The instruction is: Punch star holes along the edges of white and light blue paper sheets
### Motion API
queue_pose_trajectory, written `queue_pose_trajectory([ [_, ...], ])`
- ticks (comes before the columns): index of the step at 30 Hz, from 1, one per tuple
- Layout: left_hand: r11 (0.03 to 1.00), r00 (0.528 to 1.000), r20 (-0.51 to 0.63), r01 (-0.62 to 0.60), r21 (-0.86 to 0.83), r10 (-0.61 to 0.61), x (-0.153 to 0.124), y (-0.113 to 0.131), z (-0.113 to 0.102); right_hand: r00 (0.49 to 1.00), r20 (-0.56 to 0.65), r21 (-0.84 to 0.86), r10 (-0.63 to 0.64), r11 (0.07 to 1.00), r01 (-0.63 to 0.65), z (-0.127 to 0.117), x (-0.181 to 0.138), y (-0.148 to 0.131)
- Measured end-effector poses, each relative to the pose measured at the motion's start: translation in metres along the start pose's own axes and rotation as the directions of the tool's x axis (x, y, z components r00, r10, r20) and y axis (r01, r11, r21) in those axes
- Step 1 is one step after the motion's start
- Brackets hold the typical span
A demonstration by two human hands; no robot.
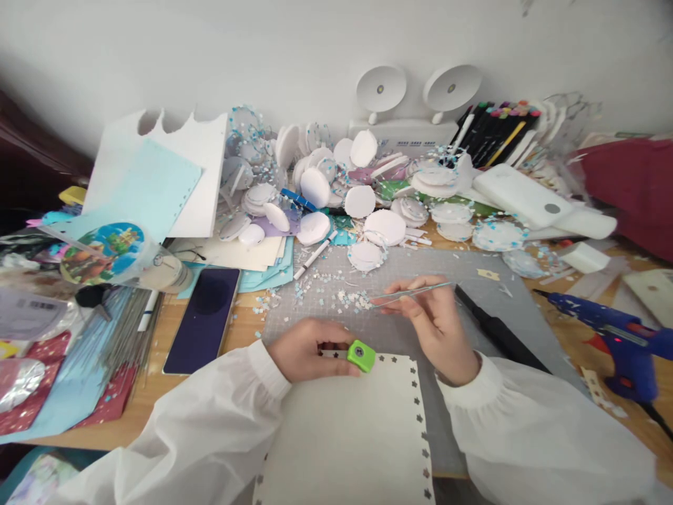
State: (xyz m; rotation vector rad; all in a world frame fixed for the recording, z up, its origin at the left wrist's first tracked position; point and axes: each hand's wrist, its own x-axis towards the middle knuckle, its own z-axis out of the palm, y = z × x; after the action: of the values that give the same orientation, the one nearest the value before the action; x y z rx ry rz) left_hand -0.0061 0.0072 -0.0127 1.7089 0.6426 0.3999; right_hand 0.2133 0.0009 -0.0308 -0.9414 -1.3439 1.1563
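My left hand (305,347) is closed around a small green paper punch (361,355) at the top edge of a white sheet (347,435). Star-shaped holes run along that sheet's right edge. My right hand (436,326) pinches metal tweezers (407,294), their tips pointing left toward a little pile of white and blue punched bits (350,300) on the grey cutting mat (473,301). Both arms wear white sleeves.
A dark phone (205,319) lies left of the mat. A black tool (497,330) lies right of my right hand, and a blue glue gun (617,337) sits at the far right. Several white foam discs (386,226) are heaped behind the mat, with markers (497,130) at the back.
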Motion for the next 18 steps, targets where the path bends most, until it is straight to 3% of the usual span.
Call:
queue_pose_trajectory([
  [5, 1.000, 1.000, 0.002, -0.002, 0.015, 0.002, 0.000, -0.001, -0.001, 0.999, 0.025, 0.020, 0.040, 0.999, -0.040, 0.000, 0.001, -0.002],
  [9, 1.000, 1.000, 0.001, 0.005, 0.012, -0.005, 0.000, -0.002, -0.001, 0.994, -0.084, -0.257, -0.069, 0.965, 0.046, -0.011, 0.005, -0.004],
  [13, 1.000, 1.000, 0.000, 0.017, -0.002, -0.017, -0.001, -0.003, 0.000, 0.966, -0.200, -0.640, -0.164, 0.769, -0.002, -0.028, 0.011, 0.003],
  [16, 1.000, 1.000, -0.001, 0.026, 0.002, -0.026, -0.001, -0.004, 0.000, 0.958, -0.143, -0.804, -0.249, 0.594, 0.034, -0.035, 0.016, 0.011],
  [18, 0.999, 0.999, -0.007, 0.031, 0.006, -0.031, 0.000, -0.004, 0.000, 0.950, -0.108, -0.828, -0.292, 0.555, 0.077, -0.036, 0.018, 0.013],
])
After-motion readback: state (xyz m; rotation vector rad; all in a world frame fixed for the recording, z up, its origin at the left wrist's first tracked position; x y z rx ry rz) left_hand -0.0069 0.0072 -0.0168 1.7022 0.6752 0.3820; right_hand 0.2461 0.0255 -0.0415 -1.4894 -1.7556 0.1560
